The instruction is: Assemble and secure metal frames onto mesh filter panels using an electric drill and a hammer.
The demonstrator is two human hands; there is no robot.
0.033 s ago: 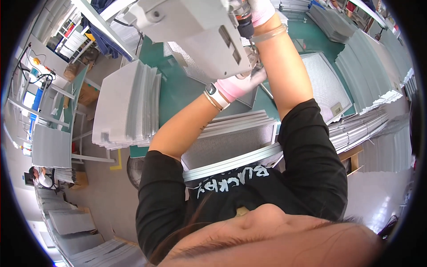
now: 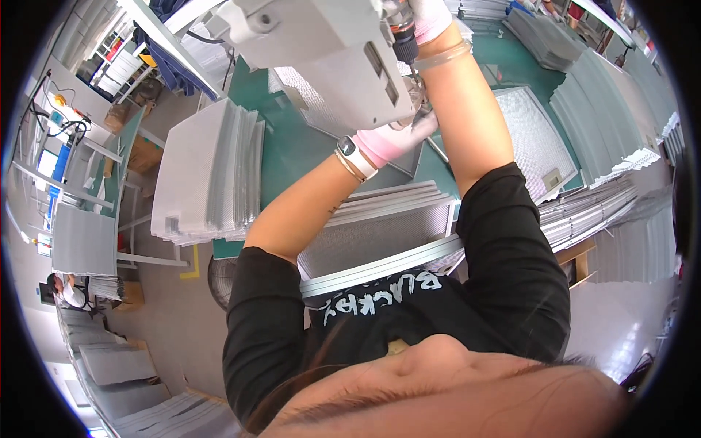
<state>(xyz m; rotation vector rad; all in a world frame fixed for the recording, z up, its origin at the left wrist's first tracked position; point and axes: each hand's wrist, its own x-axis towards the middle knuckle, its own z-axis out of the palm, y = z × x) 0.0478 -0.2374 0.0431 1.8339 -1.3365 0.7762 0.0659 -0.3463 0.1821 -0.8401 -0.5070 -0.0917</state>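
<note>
My left hand (image 2: pixel 393 141), in a pink and white glove, reaches under the nose of a grey machine (image 2: pixel 321 62). Its fingers are drawn together beside a small metal part (image 2: pixel 417 95); what they grip is hidden. At the top edge, my right hand (image 2: pixel 432 20), also gloved, is beside a dark, orange-ringed tool (image 2: pixel 401 33) with a thin bit pointing down. The frame edge and the tool hide its fingers. Beneath the machine lies a thin-framed mesh panel (image 2: pixel 314 102) on the green tabletop (image 2: pixel 274 157).
To the left stands a stack of mesh panels (image 2: pixel 201 164). Another stack (image 2: pixel 376 233) is between my arms, against the table's near edge. A single panel (image 2: pixel 537 139) lies right of my right forearm, with taller stacks (image 2: pixel 610 109) beyond. A floor fan (image 2: pixel 221 283) stands at lower left.
The grey machine and its tool sit very slightly further right. My arms, hands and the panels look unmoved.
</note>
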